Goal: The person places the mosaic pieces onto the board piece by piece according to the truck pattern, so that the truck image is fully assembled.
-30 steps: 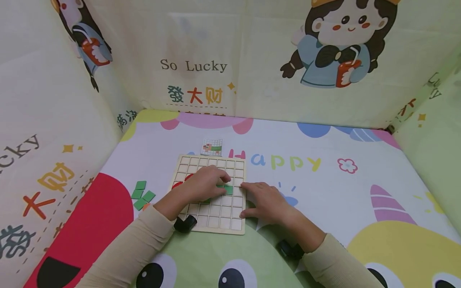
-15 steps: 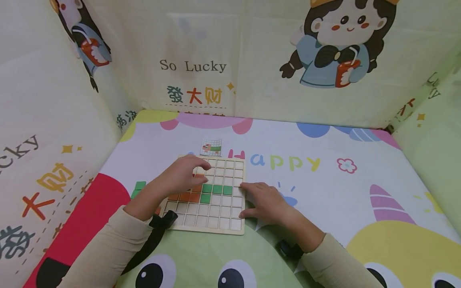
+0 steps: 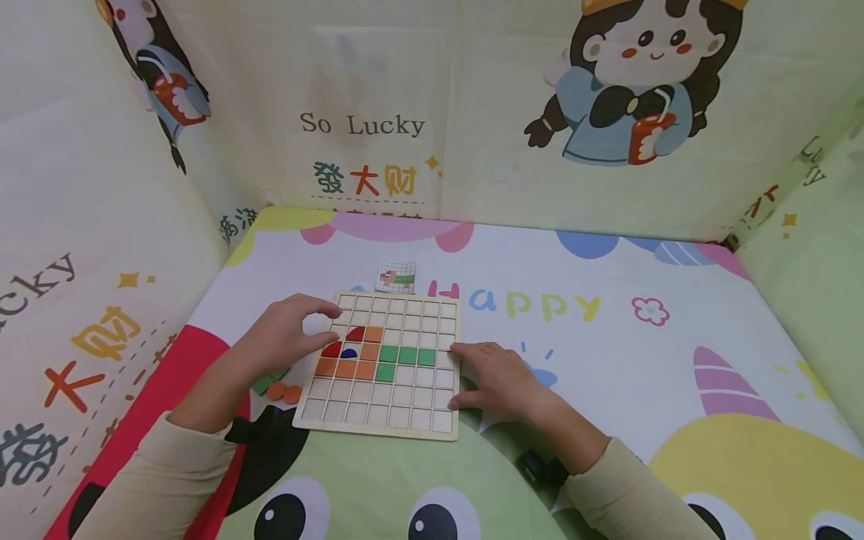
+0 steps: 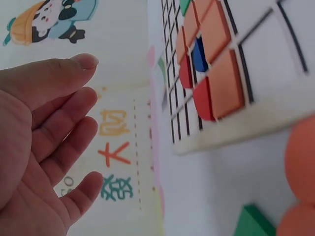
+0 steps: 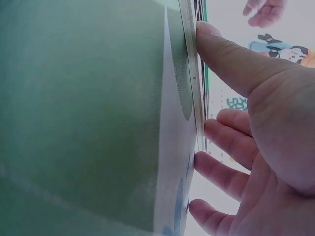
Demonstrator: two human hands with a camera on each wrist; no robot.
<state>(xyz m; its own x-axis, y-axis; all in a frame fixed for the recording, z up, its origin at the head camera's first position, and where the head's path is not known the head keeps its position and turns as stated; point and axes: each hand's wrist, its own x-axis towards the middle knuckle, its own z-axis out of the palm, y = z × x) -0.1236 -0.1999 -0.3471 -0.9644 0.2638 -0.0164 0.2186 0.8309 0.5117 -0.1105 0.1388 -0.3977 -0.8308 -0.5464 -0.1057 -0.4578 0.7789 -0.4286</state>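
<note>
A wooden grid board (image 3: 421,417) lies flat in the head view, with orange square tiles (image 3: 346,368), red rounded pieces (image 3: 355,334), a blue half-round piece (image 3: 349,352) and a row of green tiles (image 3: 408,355) set in its cells. My left hand (image 3: 280,341) hovers by the board's left edge, holding nothing; the left wrist view shows its fingers (image 4: 74,110) loosely bent and apart. My right hand (image 3: 502,379) rests against the board's right edge, thumb and fingertips touching the rim, fingers spread.
Loose green tiles (image 3: 262,385) and orange round pieces (image 3: 292,394) lie left of the board, the tiles partly hidden by my left arm. Behind the board lies a small printed pattern card (image 3: 396,277). Printed cloth walls (image 3: 472,150) enclose the back and sides.
My left hand has moved left from over the green tiles to beyond the board's left edge, uncovering the red, blue and orange pieces. The right hand has stayed at the rim.
</note>
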